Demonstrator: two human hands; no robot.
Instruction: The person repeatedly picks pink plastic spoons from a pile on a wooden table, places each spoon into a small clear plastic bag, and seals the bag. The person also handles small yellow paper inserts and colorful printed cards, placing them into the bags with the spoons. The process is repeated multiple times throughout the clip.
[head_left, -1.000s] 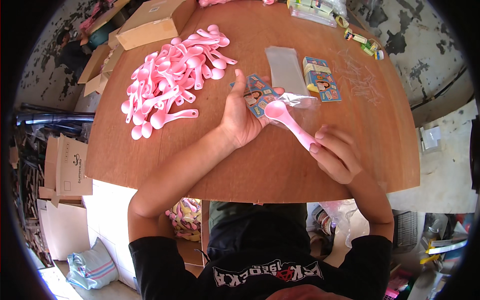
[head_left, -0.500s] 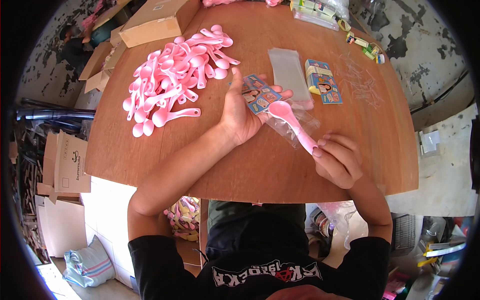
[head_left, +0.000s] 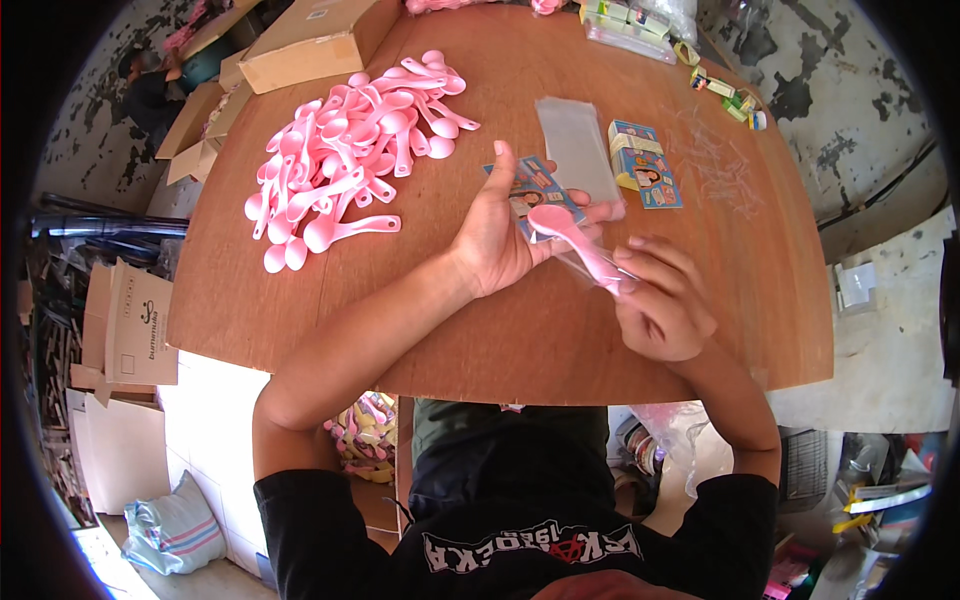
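Note:
My left hand (head_left: 503,232) holds a small printed card (head_left: 535,190) and the mouth of a clear plastic sleeve (head_left: 578,262) at the middle of the round wooden table (head_left: 480,330). My right hand (head_left: 662,302) grips the handle of a pink plastic spoon (head_left: 572,238), whose bowl lies against the card by my left fingers. A large heap of pink spoons (head_left: 340,155) lies to the left, about a hand's width from my left hand.
A stack of clear sleeves (head_left: 575,150) and small printed boxes (head_left: 645,165) lie just beyond my hands. Cardboard boxes (head_left: 315,40) stand at the table's far left edge. More packets (head_left: 630,20) sit at the far rim. Flat cartons (head_left: 130,320) and a bag of goods (head_left: 365,450) are on the floor.
The spoon in my right hand has slid up and left toward my left hand, its bowl now at the card. Both hands stay at the table's middle.

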